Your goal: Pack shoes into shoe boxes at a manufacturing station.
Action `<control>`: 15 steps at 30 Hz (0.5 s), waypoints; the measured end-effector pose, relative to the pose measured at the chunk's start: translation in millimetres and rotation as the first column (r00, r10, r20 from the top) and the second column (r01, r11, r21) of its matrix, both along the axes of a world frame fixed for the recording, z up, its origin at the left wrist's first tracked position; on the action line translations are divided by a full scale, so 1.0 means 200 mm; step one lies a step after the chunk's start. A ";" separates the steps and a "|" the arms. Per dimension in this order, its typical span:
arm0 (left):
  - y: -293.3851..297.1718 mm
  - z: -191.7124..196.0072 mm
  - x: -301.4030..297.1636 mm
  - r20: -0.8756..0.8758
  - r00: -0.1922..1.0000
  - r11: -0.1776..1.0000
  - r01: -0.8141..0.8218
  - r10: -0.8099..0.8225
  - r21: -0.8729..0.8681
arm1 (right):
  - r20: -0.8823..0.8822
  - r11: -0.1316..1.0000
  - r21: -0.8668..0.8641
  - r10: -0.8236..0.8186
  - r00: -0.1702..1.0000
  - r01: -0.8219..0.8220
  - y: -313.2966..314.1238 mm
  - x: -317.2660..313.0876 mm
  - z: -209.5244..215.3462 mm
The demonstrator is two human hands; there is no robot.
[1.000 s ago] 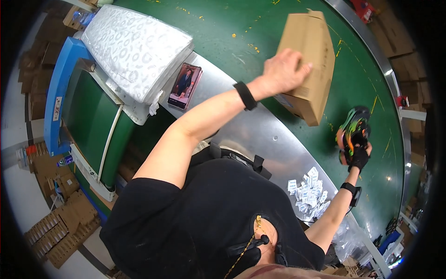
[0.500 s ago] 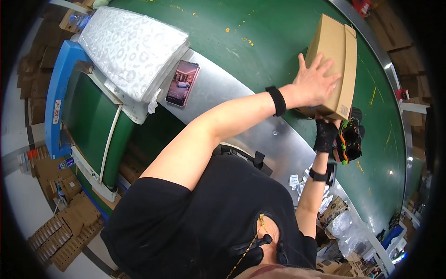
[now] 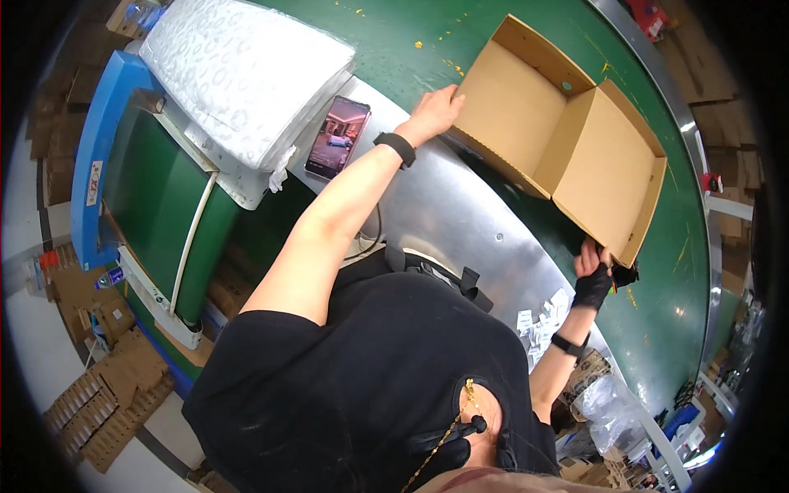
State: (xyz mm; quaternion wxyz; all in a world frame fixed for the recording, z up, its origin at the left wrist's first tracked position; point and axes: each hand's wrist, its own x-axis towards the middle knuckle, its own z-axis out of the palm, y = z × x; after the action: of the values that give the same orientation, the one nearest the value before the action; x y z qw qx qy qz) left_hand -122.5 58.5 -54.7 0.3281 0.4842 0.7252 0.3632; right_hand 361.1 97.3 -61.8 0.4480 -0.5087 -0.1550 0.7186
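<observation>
An open brown cardboard box lies on the green belt, its two halves spread wide and empty inside. My left hand, with a black band at the wrist, grips the box's near left edge. My right hand, in a black fingerless glove, holds the box's lower right corner. A dark object shows just beside that hand, mostly hidden under the box.
A phone with a lit screen lies on the metal table beside a large white padded bundle. Small white paper labels sit near my right elbow. Flattened cartons are stacked on the floor at the lower left.
The closed box stood on edge between both hands; now it lies opened flat on the belt. The colourful scanner-like tool in my right hand has gone out of sight under the box.
</observation>
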 end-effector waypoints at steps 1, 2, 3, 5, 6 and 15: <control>-0.02 -0.04 -0.02 -0.021 0.996 0.997 -0.081 0.081 0.013 | 0.532 0.998 0.030 -0.067 0.844 0.061 -0.18 -0.29 0.22; 0.00 -0.06 0.00 -0.035 0.999 1.000 -0.019 0.018 -0.019 | 0.656 0.997 0.083 -0.056 0.752 0.002 -0.27 -0.23 0.19; 0.01 -0.06 0.03 -0.025 1.000 1.000 -0.010 0.010 -0.015 | 0.768 0.990 0.123 -0.053 0.638 -0.065 -0.39 -0.15 0.13; 0.01 -0.05 0.10 0.003 1.000 1.000 0.017 -0.017 -0.015 | 0.948 0.917 0.287 -0.231 0.218 -0.276 -0.62 -0.05 0.03; 0.01 0.00 0.14 -0.018 1.000 0.999 0.002 -0.002 -0.036 | 0.971 0.905 0.209 -0.238 -0.035 -0.370 -0.73 0.04 -0.03; -0.05 0.02 0.07 -0.060 0.996 0.979 0.070 -0.060 0.190 | 0.949 0.940 -0.157 0.058 -0.309 -0.304 -1.07 0.07 -0.26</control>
State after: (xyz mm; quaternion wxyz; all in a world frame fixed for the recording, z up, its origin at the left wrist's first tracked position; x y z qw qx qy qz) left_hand -109.1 47.6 -51.3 0.2718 0.5466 0.6792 0.4076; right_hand 375.3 -117.4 -113.2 0.0657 -0.8080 -0.5809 0.0725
